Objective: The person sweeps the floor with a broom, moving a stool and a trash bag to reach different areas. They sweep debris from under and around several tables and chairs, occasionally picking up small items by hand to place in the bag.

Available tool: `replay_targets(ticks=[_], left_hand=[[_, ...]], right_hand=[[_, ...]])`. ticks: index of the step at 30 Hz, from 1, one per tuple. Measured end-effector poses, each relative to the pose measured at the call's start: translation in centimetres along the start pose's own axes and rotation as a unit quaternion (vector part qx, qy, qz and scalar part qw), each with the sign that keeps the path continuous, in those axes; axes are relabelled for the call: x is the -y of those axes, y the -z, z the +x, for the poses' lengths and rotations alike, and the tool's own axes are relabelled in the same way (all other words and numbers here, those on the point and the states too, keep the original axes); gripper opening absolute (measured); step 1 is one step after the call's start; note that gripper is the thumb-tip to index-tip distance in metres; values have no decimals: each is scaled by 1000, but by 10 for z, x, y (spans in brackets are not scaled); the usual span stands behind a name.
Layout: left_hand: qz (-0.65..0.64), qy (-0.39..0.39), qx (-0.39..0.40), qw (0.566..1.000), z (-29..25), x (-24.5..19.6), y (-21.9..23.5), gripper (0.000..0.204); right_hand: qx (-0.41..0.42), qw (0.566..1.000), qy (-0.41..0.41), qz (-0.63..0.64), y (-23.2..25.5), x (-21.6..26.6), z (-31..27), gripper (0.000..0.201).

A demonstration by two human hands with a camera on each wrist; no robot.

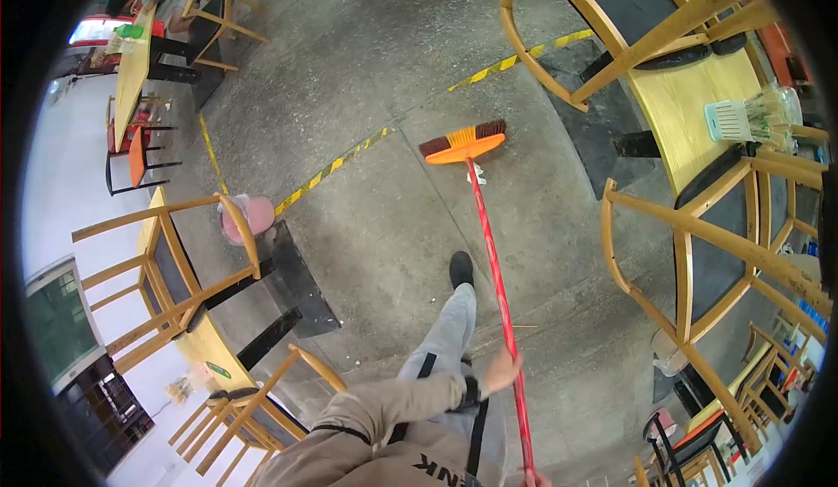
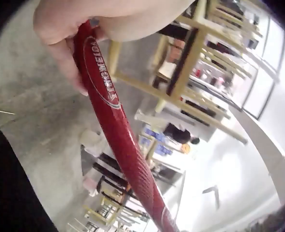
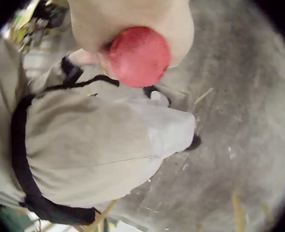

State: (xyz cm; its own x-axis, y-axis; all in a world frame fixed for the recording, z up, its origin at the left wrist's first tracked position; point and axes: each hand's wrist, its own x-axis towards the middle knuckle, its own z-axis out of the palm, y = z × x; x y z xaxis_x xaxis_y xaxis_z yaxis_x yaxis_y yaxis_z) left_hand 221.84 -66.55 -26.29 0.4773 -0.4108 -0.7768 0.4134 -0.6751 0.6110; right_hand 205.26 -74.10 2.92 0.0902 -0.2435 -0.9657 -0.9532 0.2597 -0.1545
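One broom (image 1: 464,148), one red handle (image 1: 493,260), two hands (image 1: 502,372), one slotted basket (image 1: 723,122), at least four tables (image 1: 694,107), more than six chairs (image 1: 685,225)

Grips a red round-ended handle (image 3: 140,56) in the right hand (image 3: 132,15); wears a beige jacket (image 3: 89,145) with black trim (image 3: 19,130) and a black band (image 3: 71,70) at the left wrist; stands over a grey floor (image 3: 234,96).

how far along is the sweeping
Looks done: chairs are upturned on tables. In hand: the broom, gripped by the left hand and right hand. Remaining: a white scrap beside it and a thin stick; how much is swept, I can't tell.
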Motion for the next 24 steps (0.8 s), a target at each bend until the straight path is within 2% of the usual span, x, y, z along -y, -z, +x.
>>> replay_targets(ticks=[1, 2, 3, 4, 6, 7, 8, 9, 10, 11, 12, 13, 14, 15, 16, 17, 18, 19, 20, 21, 22, 23, 24], left_hand=[[4, 48, 25, 999, -20, -23, 1, 46], [6, 55, 32, 998, -26, -29, 1, 46], [-42, 45, 22, 998, -24, -36, 6, 43], [-89, 31, 11, 996, -18, -46, 16, 40], [-164, 104, 42, 980, 3, -101, 75, 34], [-175, 52, 1, 983, 35, -74, 79, 28], [-101, -22, -50, 993, 75, -53, 96, 29], [-42, -4, -80, 996, 113, -49, 124, 32], [17, 17, -108, 994, 150, -46, 153, 36], [111, -11, -121, 986, 223, 2, 183, 43], [213, 29, -200, 956, 205, -57, 209, 50], [205, 23, -201, 957, 222, -55, 224, 50], [197, 17, -201, 959, 236, -50, 230, 51], [205, 13, -198, 958, 228, -58, 225, 51], [157, 40, -182, 970, 206, -68, 212, 51], [102, 73, -168, 978, 187, -57, 193, 51], [223, 53, -235, 945, 191, -7, 159, 49], [110, 117, -158, 974, 133, -23, 127, 48], [199, 114, -250, 941, 116, 13, 76, 44], [166, 110, -250, 948, 104, 62, 30, 40], [142, 59, -241, 958, 58, 78, -17, 36], [131, 50, -249, 958, 14, 98, -64, 37], [25, 119, -111, 986, -41, 95, -89, 38]], right_hand=[[-12, 997, -38, 68, 2, 39, -19, 32], [-11, 996, -48, 70, 3, 50, -15, 32], [-5, 996, -24, 86, 3, 53, -14, 29], [-1, 995, 4, 103, 2, 46, -14, 26], [59, 995, -4, 85, -17, -13, 46, 28], [73, 990, 20, 115, -34, -3, 70, 27], [90, 985, 43, 143, -56, 27, 93, 26], [125, 978, 56, 156, -72, 58, 111, 25], [228, 942, 66, 238, -86, 89, 128, 28], [264, 916, 56, 295, -104, 117, 136, 29], [300, 886, 50, 351, -121, 140, 143, 30], [304, 882, 57, 355, -129, 158, 142, 30], [342, 834, 46, 430, -132, 173, 135, 30], [374, 777, 31, 506, -134, 170, 129, 30], [370, 772, 29, 516, -133, 146, 123, 30], [365, 774, 19, 516, -124, 114, 116, 28], [363, 776, 18, 515, -115, 86, 112, 27], [329, 795, -2, 509, -108, 41, 105, 24], [310, 811, -15, 497, -90, 5, 88, 22], [295, 817, -38, 494, -71, -51, 78, 24], [298, 825, -39, 478, -47, -101, 62, 25], [286, 831, -61, 473, -24, -147, 40, 25], [252, 865, -98, 422, -2, -197, 19, 26]])
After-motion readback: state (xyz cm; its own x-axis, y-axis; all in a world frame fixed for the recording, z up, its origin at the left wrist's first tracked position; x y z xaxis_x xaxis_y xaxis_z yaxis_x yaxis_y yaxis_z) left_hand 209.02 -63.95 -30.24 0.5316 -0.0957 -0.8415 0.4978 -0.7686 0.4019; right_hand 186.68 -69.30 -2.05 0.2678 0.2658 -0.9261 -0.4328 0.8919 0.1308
